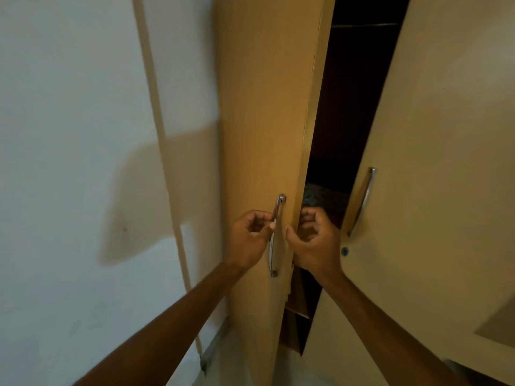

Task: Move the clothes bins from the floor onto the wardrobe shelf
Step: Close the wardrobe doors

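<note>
Handle [272, 252] upright, pinched in left hand [249, 238]; right hand [315, 240] curled round door edge [309, 121] just right; bins unseen.

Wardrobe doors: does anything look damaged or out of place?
Yes: the tan wooden wardrobe door looks chipped and jagged along its opening edge, just below the right hand. Nothing else stands out.
</note>
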